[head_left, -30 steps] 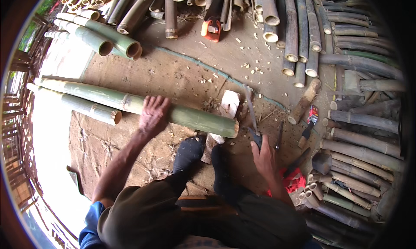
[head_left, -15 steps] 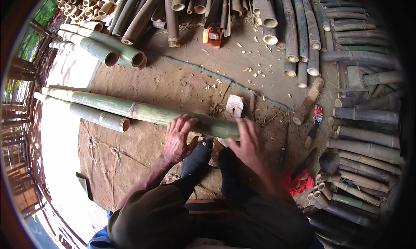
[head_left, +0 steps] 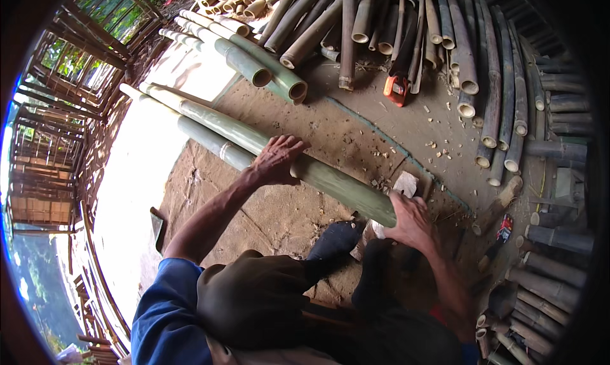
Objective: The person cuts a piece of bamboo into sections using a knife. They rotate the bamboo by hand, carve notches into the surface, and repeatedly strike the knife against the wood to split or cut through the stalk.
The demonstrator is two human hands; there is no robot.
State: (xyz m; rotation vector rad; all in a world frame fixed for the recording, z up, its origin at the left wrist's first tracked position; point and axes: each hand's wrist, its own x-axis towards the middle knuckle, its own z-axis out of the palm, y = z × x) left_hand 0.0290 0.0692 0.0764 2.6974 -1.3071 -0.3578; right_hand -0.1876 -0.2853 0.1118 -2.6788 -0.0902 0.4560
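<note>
While the right hand (head_left: pixel 412 220) was clamped over the near cut end of the green bamboo pole (head_left: pixel 343 184), the left hand (head_left: pixel 276 160) gripped it farther up; its long axis ran away up-left across the floor (head_left: pixel 298 206).

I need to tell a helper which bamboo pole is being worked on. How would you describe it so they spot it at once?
On the brown mat at the floor's centre lie two long green poles. It is the green bamboo pole under both hands: left hand mid-length, right hand at its cut end. Its shorter neighbour lies untouched.
</note>
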